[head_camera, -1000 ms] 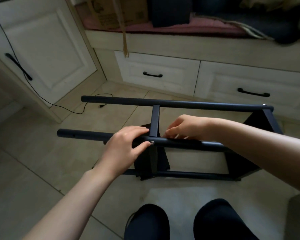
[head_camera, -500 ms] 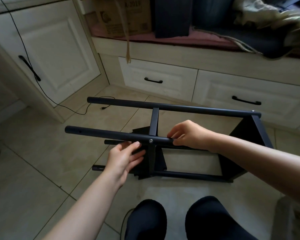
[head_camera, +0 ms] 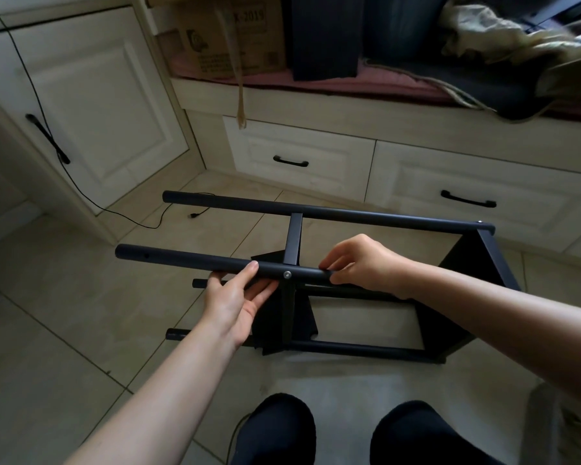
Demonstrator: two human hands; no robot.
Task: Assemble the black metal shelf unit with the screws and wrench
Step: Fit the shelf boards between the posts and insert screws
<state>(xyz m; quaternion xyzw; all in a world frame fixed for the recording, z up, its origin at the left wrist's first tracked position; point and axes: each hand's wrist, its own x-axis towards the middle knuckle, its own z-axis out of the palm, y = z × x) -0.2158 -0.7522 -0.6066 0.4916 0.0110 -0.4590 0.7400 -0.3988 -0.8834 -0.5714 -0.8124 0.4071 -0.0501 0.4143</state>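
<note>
1. Tiled floor (head_camera: 64,347) under us, cream drawers (head_camera: 299,159) at twelve o'clock; the black shelf unit (head_camera: 366,347) lies on its side at centre.
2. Our left hand (head_camera: 235,303) cups the near tube (head_camera: 188,260) from below, fingers loosely curled round it, at nine o'clock of the screw (head_camera: 286,274).
3. Our right hand (head_camera: 363,263) pinches the same tube at three o'clock of the screw.
4. We judge it rigid, fairly light, smooth-coated; hold beside joints.
</note>
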